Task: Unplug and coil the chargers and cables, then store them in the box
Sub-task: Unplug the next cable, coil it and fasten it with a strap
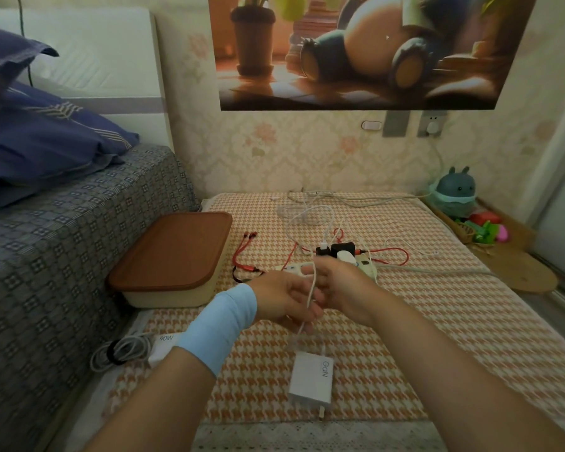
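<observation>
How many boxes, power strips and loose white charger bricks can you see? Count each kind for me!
Boxes: 1, the brown-lidded box
Power strips: 1, the power strip
Loose white charger bricks: 2, the GaN charger and the 90W charger
Total: 4

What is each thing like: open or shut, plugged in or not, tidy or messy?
Box: lid on, shut.
GaN charger: unplugged, lying flat.
White cable: uncoiled, held by left hand and right hand.
Power strip: chargers plugged in.
Red cable: loose, uncoiled.
90W charger: cable coiled and tied.
</observation>
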`<action>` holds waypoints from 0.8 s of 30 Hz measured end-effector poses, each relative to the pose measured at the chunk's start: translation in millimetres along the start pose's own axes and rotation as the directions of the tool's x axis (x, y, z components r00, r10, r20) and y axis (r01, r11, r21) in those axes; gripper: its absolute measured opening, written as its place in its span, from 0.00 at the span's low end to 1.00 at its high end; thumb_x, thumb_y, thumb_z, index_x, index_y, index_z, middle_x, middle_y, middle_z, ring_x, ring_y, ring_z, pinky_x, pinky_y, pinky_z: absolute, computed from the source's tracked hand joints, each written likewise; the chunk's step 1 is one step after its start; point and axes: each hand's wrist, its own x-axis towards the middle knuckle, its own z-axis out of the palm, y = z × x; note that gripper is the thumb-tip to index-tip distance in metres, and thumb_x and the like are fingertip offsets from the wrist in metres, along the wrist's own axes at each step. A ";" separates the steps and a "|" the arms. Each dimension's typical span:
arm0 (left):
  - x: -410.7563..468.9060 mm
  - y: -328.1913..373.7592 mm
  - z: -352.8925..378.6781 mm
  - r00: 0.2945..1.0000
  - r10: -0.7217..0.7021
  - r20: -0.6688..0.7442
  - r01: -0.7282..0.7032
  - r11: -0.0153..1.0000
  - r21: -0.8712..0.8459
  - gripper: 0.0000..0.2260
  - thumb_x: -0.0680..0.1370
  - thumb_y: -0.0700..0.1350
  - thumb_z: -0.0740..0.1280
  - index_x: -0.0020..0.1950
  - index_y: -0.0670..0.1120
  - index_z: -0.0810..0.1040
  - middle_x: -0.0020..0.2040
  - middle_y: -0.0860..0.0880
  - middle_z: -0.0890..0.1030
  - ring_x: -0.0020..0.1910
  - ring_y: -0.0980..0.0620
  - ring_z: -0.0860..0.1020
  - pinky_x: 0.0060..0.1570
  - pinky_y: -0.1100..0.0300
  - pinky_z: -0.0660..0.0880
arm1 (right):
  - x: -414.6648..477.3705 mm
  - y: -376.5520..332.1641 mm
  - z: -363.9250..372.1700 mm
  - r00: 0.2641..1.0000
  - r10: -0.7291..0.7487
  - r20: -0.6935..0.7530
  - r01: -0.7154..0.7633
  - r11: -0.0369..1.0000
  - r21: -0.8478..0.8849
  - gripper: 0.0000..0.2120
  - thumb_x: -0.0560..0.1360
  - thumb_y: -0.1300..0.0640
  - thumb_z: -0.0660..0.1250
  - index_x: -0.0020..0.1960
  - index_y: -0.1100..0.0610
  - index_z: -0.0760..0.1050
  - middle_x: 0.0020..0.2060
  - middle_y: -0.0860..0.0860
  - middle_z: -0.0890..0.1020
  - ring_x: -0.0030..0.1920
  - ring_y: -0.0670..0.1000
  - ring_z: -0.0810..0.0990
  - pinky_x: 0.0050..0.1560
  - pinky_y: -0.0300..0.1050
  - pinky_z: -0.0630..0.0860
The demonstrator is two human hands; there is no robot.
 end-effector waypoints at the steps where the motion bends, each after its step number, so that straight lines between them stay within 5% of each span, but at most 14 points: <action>1: -0.4 0.6 3.3 0.998 -0.008 0.057 0.004 0.998 0.070 0.12 0.75 0.32 0.69 0.54 0.45 0.79 0.46 0.48 0.85 0.43 0.47 0.84 0.46 0.55 0.82 | 0.2 -0.9 -2.4 1.000 -0.024 -0.008 0.024 1.000 0.012 0.16 0.83 0.48 0.61 0.59 0.59 0.80 0.44 0.55 0.84 0.43 0.56 0.81 0.47 0.53 0.80; 4: -1.2 1.6 4.2 0.993 -0.034 0.109 0.014 0.983 0.183 0.12 0.77 0.39 0.69 0.59 0.47 0.80 0.52 0.47 0.85 0.48 0.49 0.84 0.52 0.56 0.80 | -2.7 -3.2 -5.6 0.983 -0.165 -0.078 0.147 0.969 -0.199 0.13 0.83 0.51 0.62 0.55 0.56 0.83 0.40 0.51 0.83 0.37 0.51 0.81 0.41 0.48 0.78; 8: 6.7 -4.3 -16.1 0.971 -0.089 -0.223 0.129 0.977 0.170 0.10 0.79 0.44 0.64 0.57 0.43 0.82 0.50 0.48 0.85 0.50 0.48 0.84 0.52 0.56 0.78 | -18.3 -6.9 -12.5 0.954 -0.252 0.161 0.298 0.762 -0.575 0.10 0.80 0.54 0.67 0.44 0.52 0.86 0.31 0.40 0.80 0.32 0.40 0.75 0.36 0.35 0.70; 10: 12.7 -6.5 -18.9 0.932 -0.149 -0.331 0.134 0.989 -0.069 0.10 0.80 0.44 0.62 0.56 0.41 0.80 0.48 0.46 0.85 0.49 0.45 0.83 0.56 0.50 0.79 | -28.1 -8.5 -11.1 0.923 -0.145 0.357 0.348 0.710 -0.612 0.08 0.78 0.54 0.72 0.42 0.54 0.85 0.29 0.38 0.80 0.30 0.37 0.76 0.37 0.33 0.70; 12: 12.2 -2.0 -14.1 0.939 -0.163 -0.303 0.039 0.925 -0.377 0.11 0.81 0.43 0.60 0.58 0.39 0.77 0.51 0.42 0.85 0.51 0.43 0.82 0.58 0.46 0.77 | -32.5 -8.2 -5.9 0.893 -0.036 0.448 0.349 0.683 -0.642 0.05 0.76 0.56 0.73 0.43 0.54 0.86 0.38 0.37 0.85 0.43 0.36 0.82 0.49 0.35 0.77; 14: 6.7 4.2 -13.2 0.970 -0.115 -0.213 -0.057 0.746 -0.664 0.14 0.81 0.38 0.54 0.60 0.36 0.74 0.55 0.39 0.83 0.53 0.41 0.82 0.55 0.46 0.78 | -31.8 -6.9 -1.0 0.887 0.037 0.461 0.348 0.602 -0.719 0.04 0.75 0.53 0.74 0.44 0.51 0.87 0.48 0.40 0.87 0.53 0.42 0.83 0.61 0.48 0.79; 16: 2.0 7.7 -15.6 0.977 -0.099 -0.190 -0.099 0.579 -0.809 0.17 0.77 0.37 0.52 0.58 0.32 0.74 0.48 0.40 0.84 0.47 0.42 0.82 0.47 0.48 0.80 | -30.2 -5.7 1.1 0.888 0.069 0.455 0.353 0.533 -0.769 0.06 0.75 0.49 0.75 0.47 0.51 0.87 0.50 0.44 0.87 0.54 0.47 0.84 0.61 0.54 0.79; 17: 1.2 8.8 -17.0 0.968 -0.129 -0.214 -0.102 0.580 -0.808 0.16 0.78 0.39 0.52 0.57 0.32 0.74 0.40 0.44 0.82 0.39 0.46 0.80 0.40 0.53 0.80 | -29.9 -5.4 0.0 0.887 0.070 0.456 0.354 0.530 -0.770 0.08 0.75 0.47 0.74 0.48 0.50 0.87 0.49 0.44 0.87 0.52 0.47 0.84 0.58 0.52 0.80; 20: -2.1 5.3 -19.9 0.924 -0.215 -0.315 0.000 0.826 -0.563 0.13 0.84 0.46 0.55 0.59 0.41 0.75 0.25 0.52 0.66 0.22 0.53 0.66 0.23 0.65 0.67 | -32.5 -7.7 -3.1 0.928 -0.027 0.371 0.289 0.680 -0.674 0.12 0.77 0.46 0.70 0.47 0.53 0.86 0.39 0.46 0.85 0.36 0.46 0.79 0.39 0.42 0.75; 22: -9.2 2.9 -24.0 0.955 -0.195 -0.224 0.104 0.926 -0.363 0.12 0.83 0.46 0.56 0.57 0.43 0.78 0.25 0.52 0.63 0.22 0.54 0.61 0.23 0.65 0.61 | -27.0 -7.0 -6.6 0.964 -0.204 0.173 0.266 0.801 -0.536 0.10 0.79 0.53 0.66 0.44 0.58 0.81 0.36 0.50 0.79 0.30 0.47 0.72 0.33 0.42 0.69; 24: -20.5 -0.1 -28.7 0.981 -0.181 -0.071 0.167 0.971 -0.173 0.12 0.82 0.45 0.57 0.51 0.42 0.79 0.25 0.50 0.64 0.23 0.53 0.60 0.25 0.63 0.59 | -19.8 -5.9 -12.1 0.912 -0.409 -0.001 0.343 0.764 -0.546 0.03 0.79 0.57 0.65 0.47 0.54 0.74 0.39 0.50 0.75 0.33 0.47 0.71 0.35 0.44 0.69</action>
